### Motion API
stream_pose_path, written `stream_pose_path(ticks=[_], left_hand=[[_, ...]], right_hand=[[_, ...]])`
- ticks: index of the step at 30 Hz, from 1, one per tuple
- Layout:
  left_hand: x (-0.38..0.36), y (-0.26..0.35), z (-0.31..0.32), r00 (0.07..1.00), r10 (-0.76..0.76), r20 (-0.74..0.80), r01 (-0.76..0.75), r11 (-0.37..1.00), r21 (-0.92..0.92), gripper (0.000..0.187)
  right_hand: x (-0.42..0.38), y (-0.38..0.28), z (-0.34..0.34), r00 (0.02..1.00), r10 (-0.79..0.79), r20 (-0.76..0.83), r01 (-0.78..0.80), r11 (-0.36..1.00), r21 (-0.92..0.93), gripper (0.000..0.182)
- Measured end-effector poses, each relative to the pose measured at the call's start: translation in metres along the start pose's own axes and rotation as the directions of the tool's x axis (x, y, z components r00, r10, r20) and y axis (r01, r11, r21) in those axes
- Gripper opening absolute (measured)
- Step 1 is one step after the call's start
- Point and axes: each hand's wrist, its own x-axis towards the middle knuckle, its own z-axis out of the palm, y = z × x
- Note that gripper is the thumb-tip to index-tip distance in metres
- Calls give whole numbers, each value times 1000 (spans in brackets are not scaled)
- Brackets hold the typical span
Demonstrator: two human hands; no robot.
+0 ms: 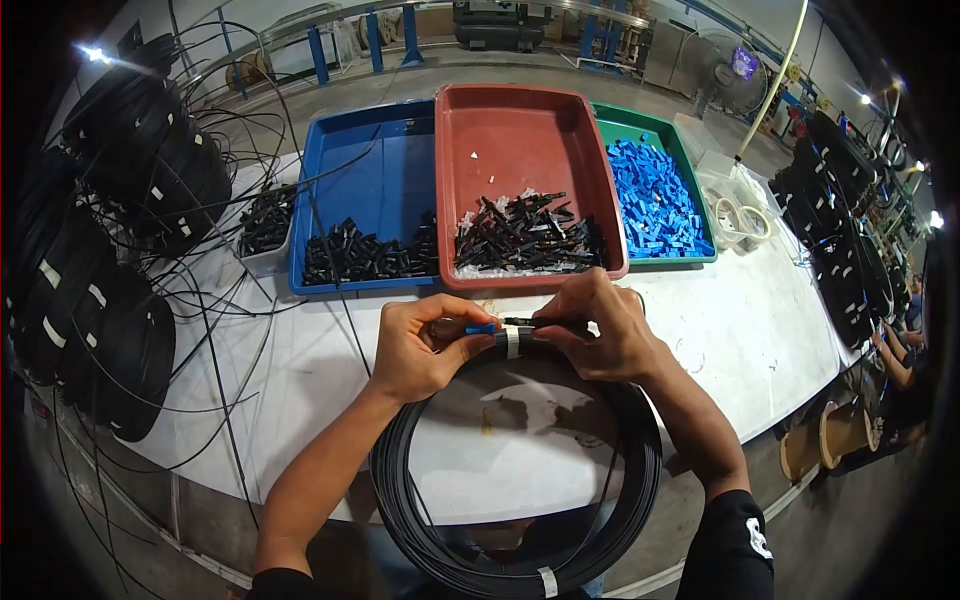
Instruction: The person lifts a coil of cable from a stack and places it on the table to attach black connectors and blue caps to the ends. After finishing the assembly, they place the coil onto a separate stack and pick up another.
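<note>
My left hand pinches a small blue connector piece between thumb and fingertips. Facing it, my right hand grips a thin black cable connector, whose tip points left at the blue piece, the two ends close together. Below both hands a coil of black cable hangs over the table's front edge, bound with white tape at its top and bottom. The rest of the connector is hidden by my right fingers.
Behind my hands stand a blue tray and a red tray with black connector parts, and a green tray with blue pieces. Cable coils are stacked at left, loose strands crossing the white table. More coils and a person's arm are at right.
</note>
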Motion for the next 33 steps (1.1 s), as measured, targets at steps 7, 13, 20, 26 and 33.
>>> stream_pose_path(ticks=[7,13,20,26,33], left_hand=[[0,3,2,1000,13,-19,-14,998,-55,22],[0,5,3,998,56,-38,-56,998,-25,21],[0,9,4,996,84,-42,-81,995,64,21],[2,13,5,992,127,5,-126,974,187,17],[4,15,8,981,191,43,-193,911,363,21]], right_hand=[[0,1,3,993,-120,6,120,993,7,46],[0,-2,3,999,-35,13,34,999,41,45],[-1,-1,3,999,-11,32,9,998,57,46],[-2,-4,5,995,6,101,-9,1000,29,43],[5,-13,6,989,26,144,-17,998,-61,35]])
